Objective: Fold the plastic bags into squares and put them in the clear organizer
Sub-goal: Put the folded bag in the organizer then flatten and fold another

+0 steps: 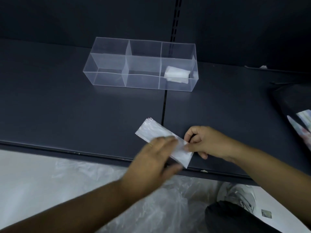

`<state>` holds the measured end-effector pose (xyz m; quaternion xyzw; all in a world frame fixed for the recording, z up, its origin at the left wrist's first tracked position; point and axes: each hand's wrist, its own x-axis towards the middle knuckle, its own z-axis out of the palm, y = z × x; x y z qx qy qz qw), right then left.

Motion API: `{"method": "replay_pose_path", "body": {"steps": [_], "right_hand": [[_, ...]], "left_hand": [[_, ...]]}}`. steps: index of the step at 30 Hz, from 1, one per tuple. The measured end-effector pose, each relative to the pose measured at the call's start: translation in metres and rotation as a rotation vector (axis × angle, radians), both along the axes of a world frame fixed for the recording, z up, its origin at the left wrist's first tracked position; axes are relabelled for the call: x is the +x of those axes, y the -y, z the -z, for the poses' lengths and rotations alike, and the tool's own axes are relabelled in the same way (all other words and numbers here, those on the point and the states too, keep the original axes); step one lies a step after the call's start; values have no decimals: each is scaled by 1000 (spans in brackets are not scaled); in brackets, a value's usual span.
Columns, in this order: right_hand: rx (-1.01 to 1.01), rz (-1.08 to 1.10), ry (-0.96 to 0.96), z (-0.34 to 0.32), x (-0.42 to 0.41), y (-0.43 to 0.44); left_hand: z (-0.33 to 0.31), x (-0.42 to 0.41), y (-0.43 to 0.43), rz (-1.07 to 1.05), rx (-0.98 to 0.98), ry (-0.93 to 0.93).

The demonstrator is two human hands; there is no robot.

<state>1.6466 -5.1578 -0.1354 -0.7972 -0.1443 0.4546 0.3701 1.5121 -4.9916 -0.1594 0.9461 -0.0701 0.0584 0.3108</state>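
A clear plastic bag (151,130), folded into a long narrow strip, lies slanted on the dark shelf near its front edge. My left hand (151,163) rests flat on the strip's middle and is blurred. My right hand (203,142) pinches the strip's near right end between thumb and fingers. The clear organizer (117,81) stands farther back, split into several compartments. Two folded white bags (176,74) lie in its front right compartment.
The dark shelf (67,106) has a seam running toward its front edge. Loose clear plastic bags (159,207) lie on the light floor below the shelf edge. A dark bag with printed packets (303,121) sits at the right. A shoe (239,197) is at bottom right.
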Motion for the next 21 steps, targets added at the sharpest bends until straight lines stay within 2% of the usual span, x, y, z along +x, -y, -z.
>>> {"method": "replay_pose_path", "body": {"steps": [2, 3, 6, 8, 13, 17, 21], "right_hand": [[13, 48, -59, -5, -5, 1], [19, 70, -98, -8, -8, 2], [82, 133, -268, -21, -16, 6], [153, 139, -304, -31, -17, 8], [228, 11, 77, -30, -2, 12], [251, -103, 106, -5, -5, -1], [254, 88, 163, 14, -8, -20]], "left_hand": [[9, -10, 15, 52, 105, -83], [12, -12, 17, 29, 97, -85], [13, -7, 12, -54, -57, -64], [9, -3, 8, -105, -90, -30], [1, 3, -3, -143, -248, -78], [2, 7, -7, -222, -476, -205], [-2, 11, -9, -319, -661, -288]]}}
